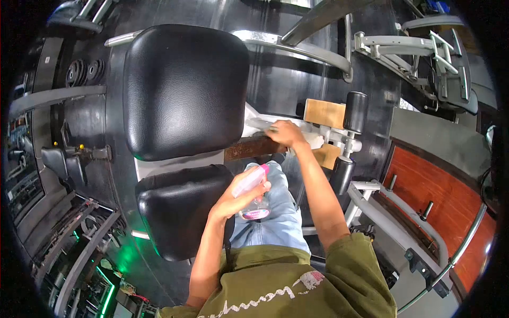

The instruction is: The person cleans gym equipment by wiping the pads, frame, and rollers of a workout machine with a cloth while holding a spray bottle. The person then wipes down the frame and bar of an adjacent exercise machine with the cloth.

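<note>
My left hand (233,200) is wrapped round a clear spray bottle (255,211) with a pink nozzle and a pink label, held above my lap beside the smaller black pad. Further forward, my right hand (287,133) reaches down onto the light metal frame of a gym machine, its fingers curled. A greyish, blurred shape (259,123) lies at its fingertips; I cannot make out what it is. Just left of that hand is the large black padded cushion (185,90). A brown, worn-looking bar (249,148) runs below the hand.
Black foam rollers (356,111) and wooden plates (324,112) are to the right of my right hand. The smaller black pad (183,209) is close by my left forearm. Metal machine frames (302,50) stand ahead, and a rail (408,222) runs along the right.
</note>
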